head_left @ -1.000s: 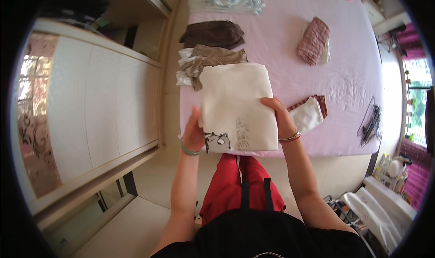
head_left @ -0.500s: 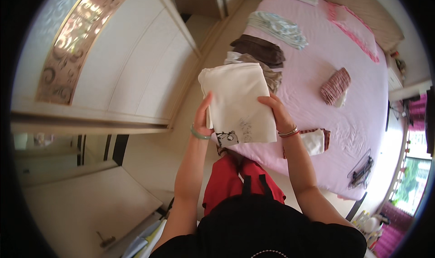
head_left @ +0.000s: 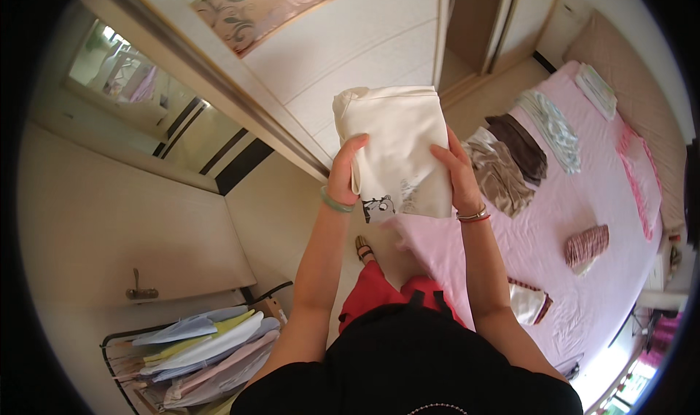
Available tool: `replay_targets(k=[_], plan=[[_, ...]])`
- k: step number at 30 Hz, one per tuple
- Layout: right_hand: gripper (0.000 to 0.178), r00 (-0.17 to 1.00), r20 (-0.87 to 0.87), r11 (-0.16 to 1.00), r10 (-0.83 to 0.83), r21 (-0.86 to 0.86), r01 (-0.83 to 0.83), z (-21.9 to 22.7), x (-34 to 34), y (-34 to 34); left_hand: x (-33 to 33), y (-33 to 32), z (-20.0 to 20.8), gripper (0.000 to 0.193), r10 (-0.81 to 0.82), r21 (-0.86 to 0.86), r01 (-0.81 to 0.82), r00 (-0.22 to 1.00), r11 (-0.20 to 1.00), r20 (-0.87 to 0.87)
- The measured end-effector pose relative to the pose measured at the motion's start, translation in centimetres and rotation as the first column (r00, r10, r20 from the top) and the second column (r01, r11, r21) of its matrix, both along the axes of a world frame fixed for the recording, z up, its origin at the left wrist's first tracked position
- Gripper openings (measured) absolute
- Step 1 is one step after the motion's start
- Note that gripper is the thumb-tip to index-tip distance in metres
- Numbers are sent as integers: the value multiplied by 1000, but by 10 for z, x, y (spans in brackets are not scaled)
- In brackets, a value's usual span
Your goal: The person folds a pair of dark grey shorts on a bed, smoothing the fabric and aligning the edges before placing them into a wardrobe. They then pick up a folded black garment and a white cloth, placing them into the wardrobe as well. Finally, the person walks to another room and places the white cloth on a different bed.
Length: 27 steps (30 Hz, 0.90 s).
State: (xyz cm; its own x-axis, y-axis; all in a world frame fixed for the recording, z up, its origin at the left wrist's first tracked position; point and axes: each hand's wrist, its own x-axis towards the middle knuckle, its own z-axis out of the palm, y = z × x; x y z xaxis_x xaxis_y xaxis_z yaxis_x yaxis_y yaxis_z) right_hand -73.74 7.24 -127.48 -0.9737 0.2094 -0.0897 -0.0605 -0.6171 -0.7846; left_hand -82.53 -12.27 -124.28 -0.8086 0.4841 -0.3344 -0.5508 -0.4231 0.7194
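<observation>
Between my two hands is a folded cream-white garment [head_left: 397, 142], held up in front of me. A dark line drawing and some grey print mark its lower part. My left hand [head_left: 345, 169] grips its left edge with the thumb on top; a green bangle circles that wrist. On the right edge, my right hand [head_left: 461, 169] pinches the cloth, its thumb lying over the front and its other fingers partly behind. That wrist carries a silver bangle and a red cord. How many layers the garment has, I cannot tell.
To the right stands a pink-sheeted bed [head_left: 496, 247] with brown folded clothes [head_left: 519, 149], a rolled striped garment [head_left: 587, 245] and a pillow [head_left: 642, 178]. A white wardrobe [head_left: 343, 58] is ahead, a door [head_left: 138, 218] left. A rack of hanging shirts [head_left: 197, 349] stands lower left.
My view and body have turned left, so the bed has shifted right and the clothes rack has come into sight. Both hands still hold the cream-white garment.
</observation>
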Motion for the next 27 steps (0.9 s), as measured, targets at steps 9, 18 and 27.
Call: replay_targets(k=[9,18,27], plan=[[68,998,8,994,63,91,-63,29,-129,-102,-99,-119,35,53,78,-14,-83,975,996,-207],[69,864,-504,498,-14,746,443,91,-295,-194,-192,-184,49,93,160,-110,-265,810,958,-564],[60,829,-548,213,117,829,518,126,-345,-287,-246,-214,12,103,122,-176,-304,750,936,-650]])
